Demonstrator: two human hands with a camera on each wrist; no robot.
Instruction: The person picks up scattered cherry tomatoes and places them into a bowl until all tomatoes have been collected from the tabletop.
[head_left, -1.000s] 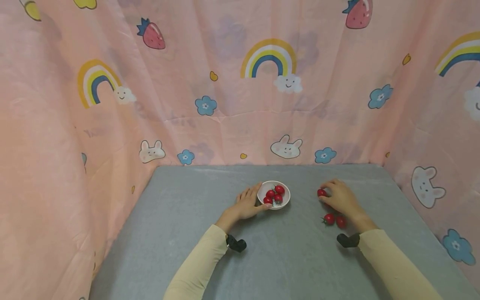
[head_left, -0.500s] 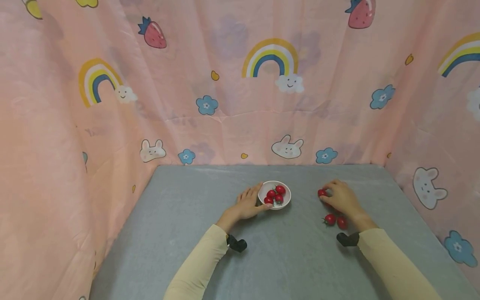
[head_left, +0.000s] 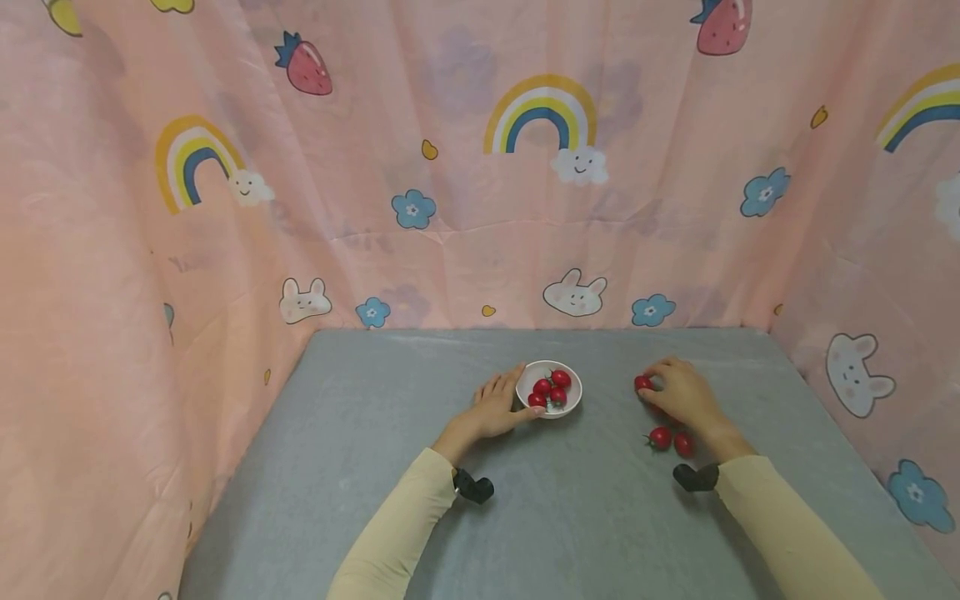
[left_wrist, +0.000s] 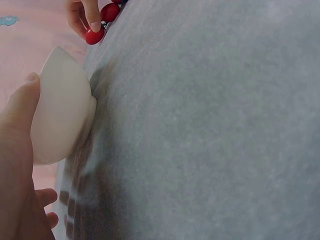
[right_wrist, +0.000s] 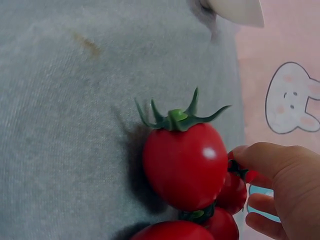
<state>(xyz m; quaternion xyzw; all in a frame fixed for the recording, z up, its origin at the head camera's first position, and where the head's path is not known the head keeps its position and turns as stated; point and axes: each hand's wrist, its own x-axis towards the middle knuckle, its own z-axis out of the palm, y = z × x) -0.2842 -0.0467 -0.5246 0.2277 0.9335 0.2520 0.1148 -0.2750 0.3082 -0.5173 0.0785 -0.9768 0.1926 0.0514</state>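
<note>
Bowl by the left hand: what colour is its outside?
The bowl is plain off-white outside, best seen in the left wrist view.

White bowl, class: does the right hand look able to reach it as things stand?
Probably yes: nothing stands between the right hand, pinching a cherry tomato, and the white bowl; the left hand touches its opposite side.

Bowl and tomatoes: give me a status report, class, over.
Left hand holding bowl. Right hand pinching one tomato, loose tomatoes close by. Other tomatoes inside bowl. No obstacle visible between pinched tomato and bowl.
</note>
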